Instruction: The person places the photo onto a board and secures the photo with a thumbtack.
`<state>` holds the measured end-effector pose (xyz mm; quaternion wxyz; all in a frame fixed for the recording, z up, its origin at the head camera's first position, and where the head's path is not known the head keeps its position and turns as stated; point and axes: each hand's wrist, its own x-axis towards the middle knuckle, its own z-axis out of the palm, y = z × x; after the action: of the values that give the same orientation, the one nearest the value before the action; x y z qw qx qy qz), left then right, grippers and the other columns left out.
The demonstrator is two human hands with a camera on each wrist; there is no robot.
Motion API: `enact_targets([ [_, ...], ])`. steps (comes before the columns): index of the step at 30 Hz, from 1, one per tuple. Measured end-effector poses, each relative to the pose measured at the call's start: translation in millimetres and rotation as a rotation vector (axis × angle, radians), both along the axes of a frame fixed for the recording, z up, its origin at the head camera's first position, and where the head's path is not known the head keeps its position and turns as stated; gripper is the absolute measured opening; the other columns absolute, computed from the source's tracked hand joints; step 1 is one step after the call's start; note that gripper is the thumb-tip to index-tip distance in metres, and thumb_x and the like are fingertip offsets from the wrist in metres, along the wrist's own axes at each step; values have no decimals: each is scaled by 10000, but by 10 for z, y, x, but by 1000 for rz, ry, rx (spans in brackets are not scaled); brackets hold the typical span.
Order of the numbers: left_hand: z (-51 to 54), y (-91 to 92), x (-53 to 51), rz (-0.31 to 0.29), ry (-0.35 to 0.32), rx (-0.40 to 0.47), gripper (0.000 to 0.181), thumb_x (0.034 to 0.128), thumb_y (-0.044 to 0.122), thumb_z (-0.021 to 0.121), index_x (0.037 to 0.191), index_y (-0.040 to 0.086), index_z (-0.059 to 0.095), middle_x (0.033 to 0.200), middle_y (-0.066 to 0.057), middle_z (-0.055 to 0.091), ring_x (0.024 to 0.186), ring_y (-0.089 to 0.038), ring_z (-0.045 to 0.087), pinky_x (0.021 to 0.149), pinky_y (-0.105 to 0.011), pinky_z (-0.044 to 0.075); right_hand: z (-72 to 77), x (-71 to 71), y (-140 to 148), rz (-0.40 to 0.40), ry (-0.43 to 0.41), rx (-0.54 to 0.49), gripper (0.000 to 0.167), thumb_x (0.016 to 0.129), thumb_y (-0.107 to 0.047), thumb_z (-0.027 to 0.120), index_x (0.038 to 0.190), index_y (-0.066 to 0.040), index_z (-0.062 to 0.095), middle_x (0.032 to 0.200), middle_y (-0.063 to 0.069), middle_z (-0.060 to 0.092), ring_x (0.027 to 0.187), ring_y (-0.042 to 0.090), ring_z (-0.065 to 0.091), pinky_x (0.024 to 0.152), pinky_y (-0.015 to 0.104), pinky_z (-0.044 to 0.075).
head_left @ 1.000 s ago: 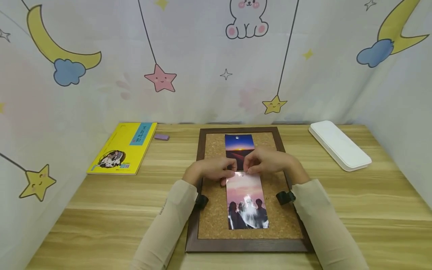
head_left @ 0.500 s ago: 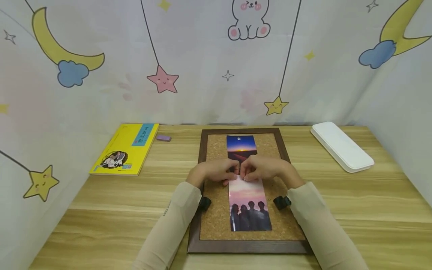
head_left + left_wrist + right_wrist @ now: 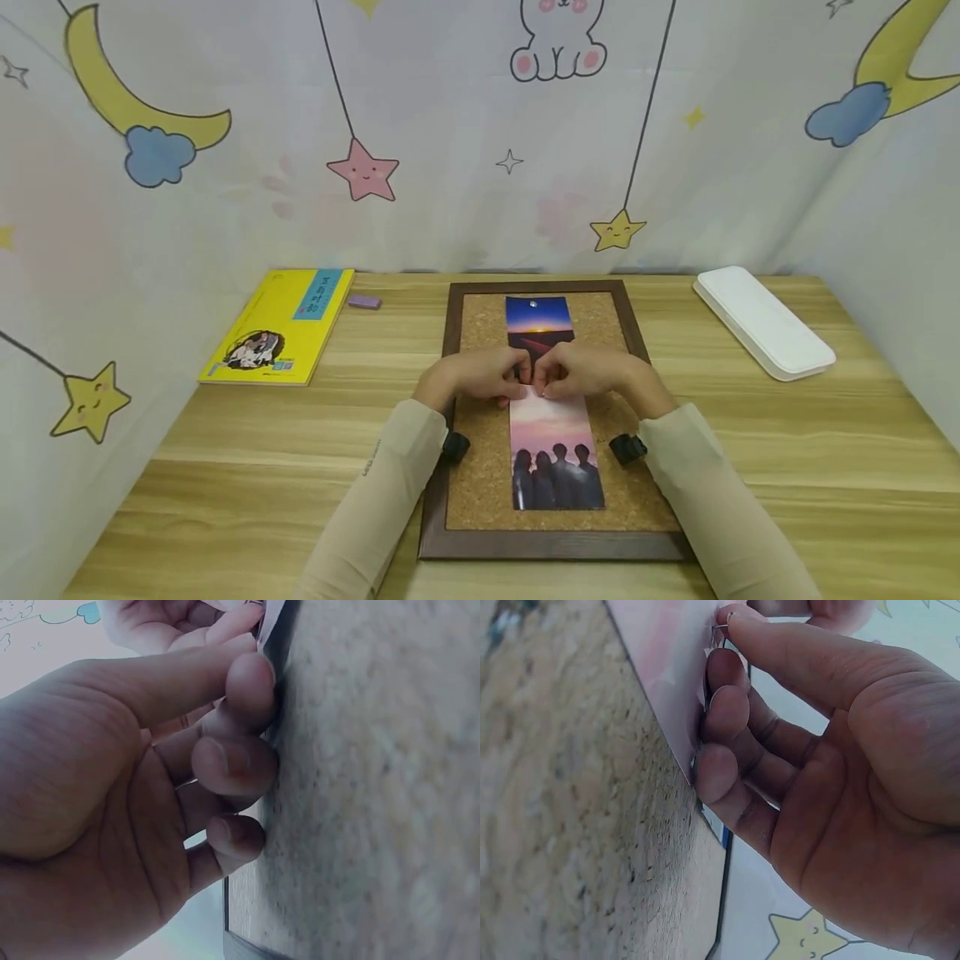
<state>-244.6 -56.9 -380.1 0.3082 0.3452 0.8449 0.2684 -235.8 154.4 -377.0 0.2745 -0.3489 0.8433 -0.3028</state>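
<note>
A framed cork board (image 3: 480, 492) lies on the table. On it is a glossy photo (image 3: 555, 454) of dark silhouettes under a pink sky. Above that photo lies a sunset photo (image 3: 537, 321), with a clear pushpin (image 3: 533, 304) near its top edge. My left hand (image 3: 483, 373) pinches the top left of the silhouette photo between thumb and index finger. Beside it my right hand (image 3: 585, 371) pinches a pushpin (image 3: 720, 627) at the photo's top edge; its thin metal needle shows in the right wrist view, while its head is hidden by the fingers. The other right fingers touch the photo.
A yellow book (image 3: 281, 329) and a small purple eraser (image 3: 364, 302) lie at the back left. At the back right is a white oblong case (image 3: 765, 323). A patterned curtain (image 3: 450, 108) hangs behind the table.
My right hand has moved down and left, close against the left hand, at the silhouette photo's top edge. The bright glare on that photo has faded. The head view has shifted slightly.
</note>
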Motion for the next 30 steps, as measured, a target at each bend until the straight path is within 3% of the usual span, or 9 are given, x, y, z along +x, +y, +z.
enact_targets([
  [8,16,10,-9,7,14,-24,67,1000,108,612,1008,70,559,646,-11,604,554,-105,466,558,-227,358,-7,-27,30,-26,4,9,66,969,-49,632,944,-69,690,823,0,627,690,126,535,641,290,454],
  [14,56,29,17,11,33,-59,61,999,120,617,1002,81,570,648,-8,609,559,-105,477,560,-226,370,-12,-34,46,-48,-41,6,60,984,-59,618,966,-56,675,854,32,638,710,148,545,659,305,459],
  [30,48,40,52,38,32,-80,56,1001,129,617,1001,93,575,652,-14,612,579,-118,494,582,-237,383,-66,-35,28,-60,-46,21,40,981,-59,626,947,-60,648,836,24,615,705,146,531,650,297,445],
])
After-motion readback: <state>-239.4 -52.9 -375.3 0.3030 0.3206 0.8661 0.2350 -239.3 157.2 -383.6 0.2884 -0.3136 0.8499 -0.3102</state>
